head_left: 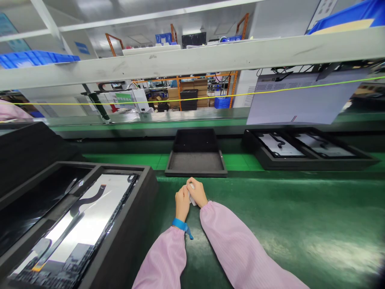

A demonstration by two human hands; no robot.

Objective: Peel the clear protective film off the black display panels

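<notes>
My left hand (pixel 182 203) and my right hand (pixel 197 192) meet over the green bench, fingertips together. Between them is a small crumpled white piece, perhaps cloth or paper (pixel 192 199), mostly covered by my fingers. Both hands are closed on it. A blue band (pixel 179 224) circles my left wrist, and pink sleeves cover both arms. Just beyond my hands lies a black foam tray (pixel 195 174) with a bare recess. To the left, a large black foam tray (pixel 152 178) holds a display panel (pixel 99 200) with a dark ribbon cable, alongside a glossy black panel (pixel 39 204).
At the right rear, another foam tray (pixel 303 163) carries two panels. A white sheet-like board (pixel 300 98) hangs behind it. A dark foam block (pixel 33 156) rises at far left. A pale shelf beam (pixel 192 58) and a yellow cord (pixel 210 97) cross ahead.
</notes>
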